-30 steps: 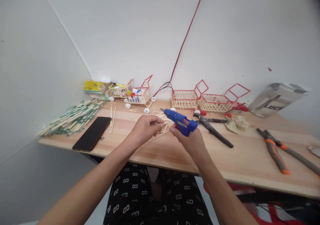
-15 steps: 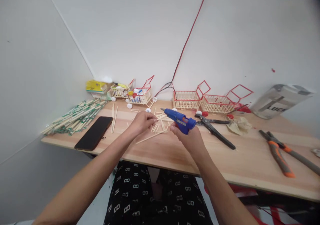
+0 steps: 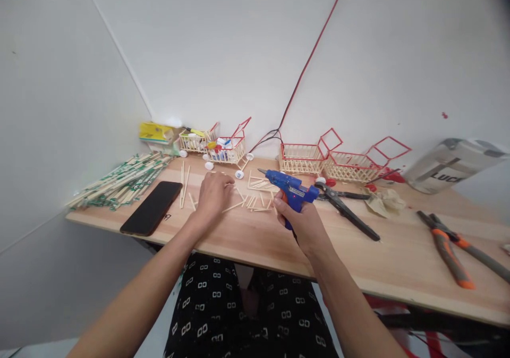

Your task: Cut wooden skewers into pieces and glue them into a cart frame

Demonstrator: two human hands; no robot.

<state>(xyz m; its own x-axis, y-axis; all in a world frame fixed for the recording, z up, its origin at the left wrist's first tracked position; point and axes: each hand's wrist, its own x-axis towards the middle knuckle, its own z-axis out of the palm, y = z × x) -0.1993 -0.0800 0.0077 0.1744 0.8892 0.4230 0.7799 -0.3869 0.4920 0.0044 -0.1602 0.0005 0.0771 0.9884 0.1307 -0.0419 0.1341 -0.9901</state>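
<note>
My right hand (image 3: 303, 224) grips a blue glue gun (image 3: 290, 186) above the wooden table (image 3: 279, 241), nozzle pointing left. My left hand (image 3: 213, 194) rests low on the table among loose thin wooden sticks (image 3: 255, 201), fingers curled down over them; whether it holds one I cannot make out. A small flat frame of glued sticks (image 3: 258, 182) lies just beyond the gun's nozzle.
A black phone (image 3: 152, 214) and a bundle of wrapped chopsticks (image 3: 119, 181) lie left. Small stick carts (image 3: 225, 150), (image 3: 342, 161) stand along the wall. Black scissors (image 3: 346, 209), orange-handled pliers (image 3: 452, 246) and a silver pack (image 3: 450, 164) lie right. A red cable (image 3: 306, 66) runs up the wall.
My left hand has moved left and down from beside the glue gun onto the sticks on the table. The long stick it held now lies on the table. The glue gun stayed roughly in place.
</note>
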